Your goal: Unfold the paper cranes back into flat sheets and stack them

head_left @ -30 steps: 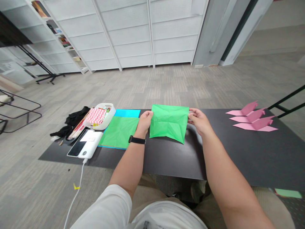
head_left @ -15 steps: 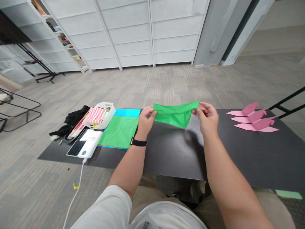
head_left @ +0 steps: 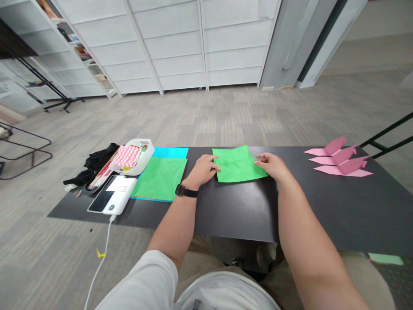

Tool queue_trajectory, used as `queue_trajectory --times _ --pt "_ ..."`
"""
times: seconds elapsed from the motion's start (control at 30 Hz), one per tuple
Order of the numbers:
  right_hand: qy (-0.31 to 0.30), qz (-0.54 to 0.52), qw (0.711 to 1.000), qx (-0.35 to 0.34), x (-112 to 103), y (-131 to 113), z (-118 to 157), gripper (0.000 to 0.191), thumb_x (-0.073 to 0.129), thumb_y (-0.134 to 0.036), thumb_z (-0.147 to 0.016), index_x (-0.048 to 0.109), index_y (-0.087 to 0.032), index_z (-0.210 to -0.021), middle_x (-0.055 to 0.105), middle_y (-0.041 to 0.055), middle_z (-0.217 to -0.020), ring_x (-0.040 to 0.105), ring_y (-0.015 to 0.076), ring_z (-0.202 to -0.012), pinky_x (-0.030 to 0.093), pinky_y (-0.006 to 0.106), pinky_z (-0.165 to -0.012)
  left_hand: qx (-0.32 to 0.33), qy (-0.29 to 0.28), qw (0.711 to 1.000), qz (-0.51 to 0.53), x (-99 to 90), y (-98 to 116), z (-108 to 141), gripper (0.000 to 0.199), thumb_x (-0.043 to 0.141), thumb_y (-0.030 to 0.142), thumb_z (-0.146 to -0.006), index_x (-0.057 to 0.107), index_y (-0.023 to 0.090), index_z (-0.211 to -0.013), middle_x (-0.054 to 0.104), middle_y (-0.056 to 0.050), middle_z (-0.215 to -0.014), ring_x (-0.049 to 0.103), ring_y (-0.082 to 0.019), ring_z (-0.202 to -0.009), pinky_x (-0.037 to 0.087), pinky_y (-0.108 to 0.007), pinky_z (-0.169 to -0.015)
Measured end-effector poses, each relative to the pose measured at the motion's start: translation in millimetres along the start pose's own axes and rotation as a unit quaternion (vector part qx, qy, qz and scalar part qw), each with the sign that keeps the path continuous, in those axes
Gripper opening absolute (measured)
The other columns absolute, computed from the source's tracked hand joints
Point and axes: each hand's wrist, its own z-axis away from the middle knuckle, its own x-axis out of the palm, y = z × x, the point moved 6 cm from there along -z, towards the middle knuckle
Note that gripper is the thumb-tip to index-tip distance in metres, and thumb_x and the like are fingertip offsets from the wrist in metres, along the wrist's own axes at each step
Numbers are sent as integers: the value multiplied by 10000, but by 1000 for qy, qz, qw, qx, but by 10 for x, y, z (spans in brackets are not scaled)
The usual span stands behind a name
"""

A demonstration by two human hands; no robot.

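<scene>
A creased green sheet of paper (head_left: 237,165) lies on the black table in front of me, its far edge slightly wavy. At its left edge rests my left hand (head_left: 204,170), fingers apart and fingertips touching the paper. My right hand (head_left: 271,165) is at the opposite edge, with thumb and index finger closed on the paper. To the left lies a stack of green paper (head_left: 159,176) over blue sheets (head_left: 172,152). Several folded pink paper birds (head_left: 343,167) stand in a row at the right.
A white basket (head_left: 148,157) with a pink zigzag-patterned item stands at the left, beside a tray of pencils (head_left: 98,176) and black cloth (head_left: 101,157). Closer to me lie a phone (head_left: 103,200) and a white power bank (head_left: 121,198) with a cable. The black table (head_left: 238,215) ends near my lap.
The green sheet has come down from between my raised hands onto the table and lies flatter. My left hand's fingers have loosened from its corner.
</scene>
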Motion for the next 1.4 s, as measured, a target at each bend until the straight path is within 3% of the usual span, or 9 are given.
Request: queue_trajectory --times 0.13,0.3,0.5,0.73,0.93,1.03,1.13,1.27,1.4 --pt "-12 127 988 -87 91 -143 43 250 780 -238 -750 812 -261 -997 771 22 -855 686 211 -782 545 363 -774 13 -27 1000 7 34 62 25 354 617 85 -878 858 310 -1006 616 -24 -1567 496 -300 -1521 246 -642 -1343" --pt "-109 152 967 -171 320 -346 159 275 723 -185 -796 842 -294 -1018 775 12 -886 685 209 -777 553 365 -797 57 47 996 56 16 203 -16 514 563 184 -977 637 263 -1479 573 -60 -1618 472 -230 -1558 268 -521 -1369" --pt "-140 187 950 -208 410 -386 236 303 712 -177 -824 850 -304 -1062 780 40 -962 703 243 -863 561 390 -860 42 -80 996 26 458 206 -26 802 686 443 -977 384 183 -1674 411 -127 -1732 334 -304 -1644 239 -503 -1377" --pt "8 209 945 -252 474 -633 344 349 562 -229 -973 794 -233 -1233 748 129 -1209 677 323 -1168 512 490 -1101 -24 -95 995 -31 608 257 -27 709 581 551 -1030 442 228 -1646 355 -125 -1758 294 -346 -1655 211 -589 -1358" --pt "-67 260 926 -263 1019 -645 475 458 534 -322 -1029 672 -157 -1434 635 199 -1495 581 354 -1399 434 531 -1224 -66 -34 995 -69 466 322 -16 532 605 499 -1028 606 267 -1507 513 -115 -1666 486 -360 -1520 356 -600 -1258" --pt "-89 289 919 -252 1067 -596 482 458 525 -374 -1053 665 -188 -1448 604 175 -1563 520 390 -1478 324 654 -1275 -78 -18 993 -83 356 315 -12 336 554 413 -1060 753 259 -1283 721 -117 -1397 647 -347 -1286 471 -550 -1125" --pt "-122 295 908 -271 1065 -617 502 471 558 -408 -1046 647 -233 -1474 584 134 -1604 442 406 -1549 211 732 -1295 -68 -13 995 -77 309 296 -28 318 515 369 -1077 788 239 -1178 767 -118 -1177 693 -311 -1137 498 -506 -1085" --pt "-155 298 900 -279 1102 -628 530 543 554 -380 -1041 570 -232 -1563 493 140 -1682 393 407 -1587 234 725 -1292 -15 13 999 -44 391 308 -56 453 509 282 -1063 600 174 -1494 631 -158 -1501 563 -293 -1423 411 -467 -1243" --pt "-134 322 900 -262 1131 -578 537 551 495 -374 -1066 537 -242 -1600 411 145 -1733 336 429 -1616 204 744 -1294 -40 -31 998 -49 596 242 -50 586 421 378 -1101 416 156 -1643 404 -176 -1726 346 -338 -1625 222 -623 -1344"
